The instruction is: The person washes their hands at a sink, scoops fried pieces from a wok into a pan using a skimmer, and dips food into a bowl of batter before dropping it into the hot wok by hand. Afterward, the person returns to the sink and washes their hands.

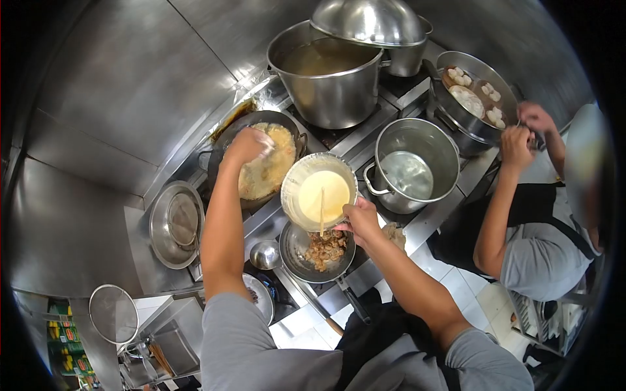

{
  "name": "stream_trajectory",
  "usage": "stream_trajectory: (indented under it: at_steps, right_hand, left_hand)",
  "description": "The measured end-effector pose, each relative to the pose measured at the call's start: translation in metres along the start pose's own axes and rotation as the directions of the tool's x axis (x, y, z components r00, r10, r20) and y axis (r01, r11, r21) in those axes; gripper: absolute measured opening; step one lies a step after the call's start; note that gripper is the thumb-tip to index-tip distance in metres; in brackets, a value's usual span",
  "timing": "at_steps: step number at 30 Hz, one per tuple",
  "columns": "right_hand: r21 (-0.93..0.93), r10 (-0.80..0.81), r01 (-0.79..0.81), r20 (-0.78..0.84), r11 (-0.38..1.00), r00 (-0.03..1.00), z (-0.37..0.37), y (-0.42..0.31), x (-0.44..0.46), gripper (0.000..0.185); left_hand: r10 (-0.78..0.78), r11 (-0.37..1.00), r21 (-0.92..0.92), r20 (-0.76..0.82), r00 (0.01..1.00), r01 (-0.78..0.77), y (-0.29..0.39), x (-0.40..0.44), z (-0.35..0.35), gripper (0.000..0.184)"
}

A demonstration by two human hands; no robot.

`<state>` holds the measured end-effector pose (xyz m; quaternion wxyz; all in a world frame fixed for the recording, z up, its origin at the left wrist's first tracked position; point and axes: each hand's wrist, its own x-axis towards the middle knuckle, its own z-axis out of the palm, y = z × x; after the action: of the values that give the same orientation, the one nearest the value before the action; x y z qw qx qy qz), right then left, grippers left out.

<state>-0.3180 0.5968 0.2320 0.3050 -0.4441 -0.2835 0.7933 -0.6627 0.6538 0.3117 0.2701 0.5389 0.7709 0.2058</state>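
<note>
My left hand (246,144) is low over a dark wok (220,138) of bubbling, pale golden oil. Its fingertips look whitish and are smeared by motion, so whether they are apart or pinched is unclear. With my right hand (360,220) I grip the rim of a bowl (293,203) of pale yellow batter (332,189). A thin light-coloured stick (322,208) stands in the batter and leans on the near rim. Partly under the bowl is a frying pan (287,251) holding browned pieces of food (324,250). A ladle (265,255) lies to its left.
A large stockpot (329,98) stands behind, its domed lid (368,23) tilted. To the right are a two-handled pot (417,202) of clear liquid and a steamer (450,107) with white buns, near a co-worker's hands (518,146). A metal bowl (160,231) with a strainer sits left.
</note>
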Motion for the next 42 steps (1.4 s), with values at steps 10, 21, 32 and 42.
stream_trajectory:
  at_steps: [10,21,32,42]
  right_hand:
    - [-0.07,0.007,-0.003,0.063,0.998,0.998,0.038,-0.006,0.014,0.018]
    - [-0.051,-0.019,0.022,0.058,0.998,0.998,0.027,-0.001,0.015,0.018]
    - [-0.064,0.066,-0.068,-0.039,0.996,0.997,-0.02,0.01,0.005,0.029]
    - [-0.026,0.072,-0.073,-0.045,0.997,0.996,-0.026,0.008,0.003,0.028]
  left_hand:
    - [0.029,0.865,0.447,0.409,0.912,-0.227,-0.001,-0.063,0.122,0.053]
    - [-0.028,0.999,-0.014,0.066,0.997,0.029,-0.025,-0.038,0.002,0.032]
    - [-0.108,0.988,0.115,0.076,0.991,0.099,-0.077,0.008,0.053,0.026]
    - [-0.089,0.994,-0.072,-0.139,0.986,0.079,-0.125,0.074,0.065,0.02]
